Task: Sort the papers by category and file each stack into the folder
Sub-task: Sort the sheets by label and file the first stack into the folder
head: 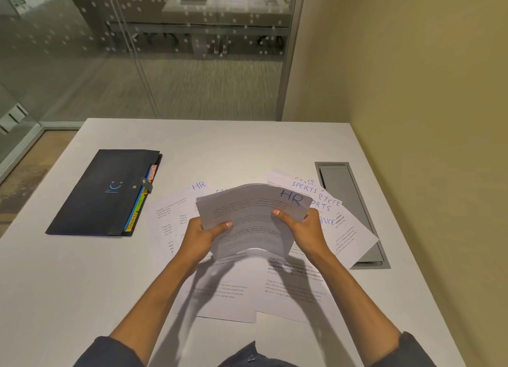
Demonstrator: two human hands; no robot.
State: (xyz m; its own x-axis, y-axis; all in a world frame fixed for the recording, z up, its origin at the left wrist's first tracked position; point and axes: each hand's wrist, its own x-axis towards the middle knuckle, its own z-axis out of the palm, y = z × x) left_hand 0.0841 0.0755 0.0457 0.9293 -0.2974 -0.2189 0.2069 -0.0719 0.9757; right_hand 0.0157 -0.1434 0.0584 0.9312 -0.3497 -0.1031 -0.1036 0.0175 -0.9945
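Papers headed HR bow above the table's middle, each side pinched by the left hand and right hand, so loose sheets might slip onto the unsorted spread, the folder lying shut by the left edge.

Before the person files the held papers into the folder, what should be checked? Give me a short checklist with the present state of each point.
1. Both hands grip the stack: ok. Left hand and right hand hold it, thumbs on top.
2. Category of the top sheet readable: ok, it says HR.
3. All sheets in the stack are HR: cannot tell, only the top one shows.
4. Folder open to receive papers: not ok, it lies closed on the table.
5. HR tab on the folder: ok, a green tab reads HR.
6. Other papers sorted: not ok, SPORTS sheets and another HR sheet lie mixed.
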